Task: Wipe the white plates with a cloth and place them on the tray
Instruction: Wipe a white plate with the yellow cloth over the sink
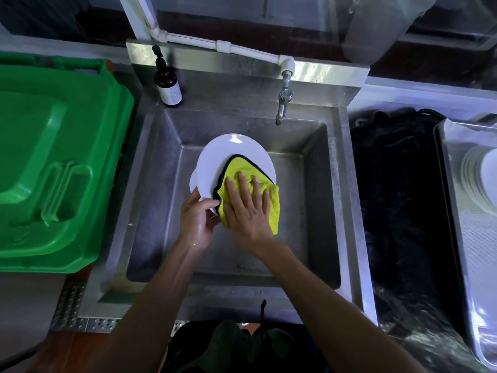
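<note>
Over the middle of the steel sink basin [317, 200], the person holds a round white ceramic plate [215, 162] a little tilted, and a second white rim shows just behind it on the left side, so I think there are two plates in the grip, but I cannot be sure. The left hand [196, 219] curls around the near edge of the plate, thumb on the top face. The right hand [247, 208] lies flat with straight, spread fingers and presses a yellow-green microfibre cloth with dark border [271, 208] onto the near right part of the plate. I judge that the wiping of this plate is in progress and it is not yet ready for the tray. At the far right, a shallow metal tray [454, 238] already carries a stack of white plates [478, 181], which suggests a good part of the work is done; how many plates remain I cannot tell. Between sink and tray lies a dark black surface [398, 197], maybe wet. At the back edge of the sink stands a dark brown pump bottle [167, 82], and a metal tap [283, 103] hangs from a white plastic pipe [228, 47]. Left of the sink there is a big green plastic bin lid [53, 157].
</note>
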`<act>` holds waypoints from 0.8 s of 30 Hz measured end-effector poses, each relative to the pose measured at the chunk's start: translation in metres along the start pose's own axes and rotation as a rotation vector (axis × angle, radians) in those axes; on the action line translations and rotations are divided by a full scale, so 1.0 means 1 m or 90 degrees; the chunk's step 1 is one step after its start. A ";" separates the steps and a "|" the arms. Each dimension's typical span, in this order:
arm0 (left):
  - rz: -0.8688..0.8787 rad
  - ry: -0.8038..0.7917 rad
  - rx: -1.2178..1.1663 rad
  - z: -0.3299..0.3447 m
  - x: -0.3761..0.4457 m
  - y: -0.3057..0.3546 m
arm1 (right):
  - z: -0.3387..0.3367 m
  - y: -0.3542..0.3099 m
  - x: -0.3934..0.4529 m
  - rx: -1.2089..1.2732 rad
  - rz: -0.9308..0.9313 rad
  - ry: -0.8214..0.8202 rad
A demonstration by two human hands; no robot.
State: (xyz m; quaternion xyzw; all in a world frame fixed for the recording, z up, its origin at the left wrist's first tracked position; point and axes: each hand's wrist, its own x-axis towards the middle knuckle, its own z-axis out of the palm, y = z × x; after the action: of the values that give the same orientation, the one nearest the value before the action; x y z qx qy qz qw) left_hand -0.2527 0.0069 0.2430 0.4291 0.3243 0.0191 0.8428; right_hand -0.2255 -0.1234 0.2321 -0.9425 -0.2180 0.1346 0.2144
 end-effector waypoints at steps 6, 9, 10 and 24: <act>0.032 -0.005 -0.059 0.002 0.003 0.002 | -0.001 0.000 -0.008 -0.026 -0.058 0.035; 0.013 -0.005 -0.035 0.003 0.001 0.007 | -0.004 0.012 -0.007 -0.034 -0.012 0.046; 0.010 -0.005 -0.033 0.003 0.001 0.008 | -0.005 0.017 -0.005 -0.035 0.010 0.043; -0.002 -0.033 0.111 -0.013 0.006 0.018 | -0.053 0.059 0.035 0.191 0.076 0.052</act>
State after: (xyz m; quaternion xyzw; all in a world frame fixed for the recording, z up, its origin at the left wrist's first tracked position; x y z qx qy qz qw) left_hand -0.2514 0.0291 0.2474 0.5010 0.3032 -0.0217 0.8103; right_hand -0.1564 -0.1729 0.2452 -0.9159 -0.1299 0.1398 0.3530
